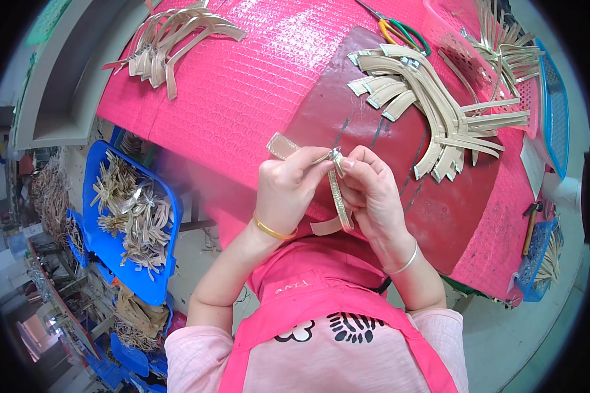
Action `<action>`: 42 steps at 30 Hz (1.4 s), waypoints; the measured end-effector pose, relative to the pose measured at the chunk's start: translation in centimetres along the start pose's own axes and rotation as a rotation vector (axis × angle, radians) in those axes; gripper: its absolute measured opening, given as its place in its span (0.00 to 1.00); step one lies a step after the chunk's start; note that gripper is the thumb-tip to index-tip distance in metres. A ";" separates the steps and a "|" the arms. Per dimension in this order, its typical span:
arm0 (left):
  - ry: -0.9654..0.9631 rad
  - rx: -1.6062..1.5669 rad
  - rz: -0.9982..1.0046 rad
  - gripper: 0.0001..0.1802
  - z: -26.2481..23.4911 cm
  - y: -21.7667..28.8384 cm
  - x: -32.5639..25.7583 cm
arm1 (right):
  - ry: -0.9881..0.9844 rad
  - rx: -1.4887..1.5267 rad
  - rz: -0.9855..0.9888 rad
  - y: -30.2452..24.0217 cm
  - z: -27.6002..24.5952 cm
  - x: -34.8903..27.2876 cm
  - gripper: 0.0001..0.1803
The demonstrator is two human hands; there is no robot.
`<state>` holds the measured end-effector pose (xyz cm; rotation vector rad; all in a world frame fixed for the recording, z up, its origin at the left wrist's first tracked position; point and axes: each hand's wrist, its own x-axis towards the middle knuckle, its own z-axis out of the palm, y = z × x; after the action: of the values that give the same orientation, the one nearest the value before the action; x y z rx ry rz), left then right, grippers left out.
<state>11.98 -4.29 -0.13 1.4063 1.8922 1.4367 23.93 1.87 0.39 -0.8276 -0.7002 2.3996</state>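
A beige strap [283, 145] with a small metal buckle [335, 156] is held in front of me over the pink table [242, 85]. My left hand [287, 190] pinches the strap just left of the buckle, its free end pointing up and left. My right hand [368, 190] grips the buckle from the right, and a narrow gold-edged strap [339, 200] hangs down from it between both hands. Each wrist carries a bangle.
A fan of beige straps [426, 98] lies on a dark red mat [452, 196] to the right. Another strap pile [170, 39] sits at the far left. Scissors [400, 29] and baskets [550, 98] are at the far right. A blue tray [131, 216] of straps stands lower left.
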 end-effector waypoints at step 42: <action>-0.254 0.364 0.942 0.13 6.0 -3.0 16.4 | 0.454 -2.156 -0.550 -12.7 -9.4 -2.0 0.10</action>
<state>8.10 12.93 -1.00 2.7376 1.3984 1.1545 35.22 12.94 2.51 -1.3369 -2.6522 0.1188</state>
